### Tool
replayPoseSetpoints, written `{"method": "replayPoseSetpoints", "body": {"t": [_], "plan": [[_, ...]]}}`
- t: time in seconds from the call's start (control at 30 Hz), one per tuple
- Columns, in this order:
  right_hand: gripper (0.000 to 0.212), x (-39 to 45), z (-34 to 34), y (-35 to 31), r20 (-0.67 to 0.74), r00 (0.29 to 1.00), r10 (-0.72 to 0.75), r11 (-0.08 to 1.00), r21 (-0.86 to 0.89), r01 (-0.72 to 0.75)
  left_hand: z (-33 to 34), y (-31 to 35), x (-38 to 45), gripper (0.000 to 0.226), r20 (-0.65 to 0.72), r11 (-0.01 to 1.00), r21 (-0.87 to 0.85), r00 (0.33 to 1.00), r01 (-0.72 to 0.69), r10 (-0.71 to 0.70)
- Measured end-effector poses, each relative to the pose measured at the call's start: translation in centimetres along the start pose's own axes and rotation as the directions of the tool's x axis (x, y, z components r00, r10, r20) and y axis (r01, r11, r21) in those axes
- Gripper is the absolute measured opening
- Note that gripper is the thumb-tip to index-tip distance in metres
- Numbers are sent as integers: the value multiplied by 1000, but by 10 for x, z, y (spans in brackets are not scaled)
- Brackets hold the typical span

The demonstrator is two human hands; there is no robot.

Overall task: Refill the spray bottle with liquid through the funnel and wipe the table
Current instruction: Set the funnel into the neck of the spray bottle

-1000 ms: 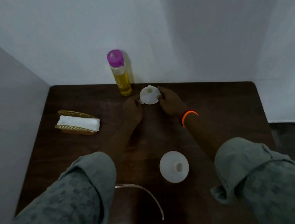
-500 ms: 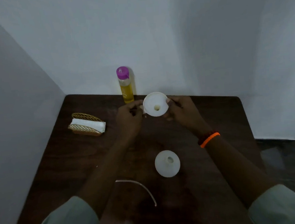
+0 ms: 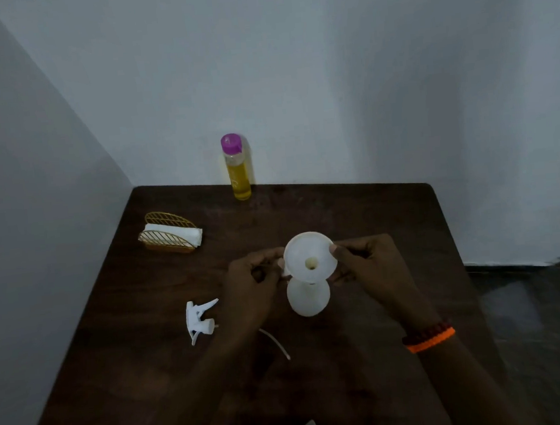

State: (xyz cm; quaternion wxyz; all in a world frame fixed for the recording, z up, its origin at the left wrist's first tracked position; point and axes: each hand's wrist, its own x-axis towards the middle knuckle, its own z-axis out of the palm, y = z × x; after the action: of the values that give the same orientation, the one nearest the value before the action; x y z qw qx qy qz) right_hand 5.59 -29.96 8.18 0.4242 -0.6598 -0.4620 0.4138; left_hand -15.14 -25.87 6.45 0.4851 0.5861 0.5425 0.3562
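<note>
Both hands hold a white funnel (image 3: 310, 256) by its rim, directly above the open white spray bottle (image 3: 309, 299) standing mid-table. My left hand (image 3: 255, 283) pinches the funnel's left edge and my right hand (image 3: 371, 267) its right edge. Whether the funnel's spout is inside the bottle's neck I cannot tell. The white trigger spray head (image 3: 198, 319) lies on the table to the left, its thin tube (image 3: 277, 343) showing beside my left forearm. A clear bottle of yellow liquid (image 3: 236, 168) with a purple cap stands at the table's far edge.
A gold wire holder with white napkins (image 3: 170, 236) sits at the far left of the dark wooden table (image 3: 372, 211). White walls close in behind and on the left. The floor lies past the right edge.
Both hands have brought the funnel from near the yellow bottle back toward me, over the spray bottle. The view has lifted and the spray head now shows.
</note>
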Motion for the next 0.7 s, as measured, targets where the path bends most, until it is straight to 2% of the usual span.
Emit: {"method": "replayPoseSetpoints", "body": {"t": [0.7], "plan": [[22, -6, 12, 25, 7, 981, 195, 978, 76, -195, 10, -23, 3, 23, 22, 996, 50, 996, 80, -81]]}}
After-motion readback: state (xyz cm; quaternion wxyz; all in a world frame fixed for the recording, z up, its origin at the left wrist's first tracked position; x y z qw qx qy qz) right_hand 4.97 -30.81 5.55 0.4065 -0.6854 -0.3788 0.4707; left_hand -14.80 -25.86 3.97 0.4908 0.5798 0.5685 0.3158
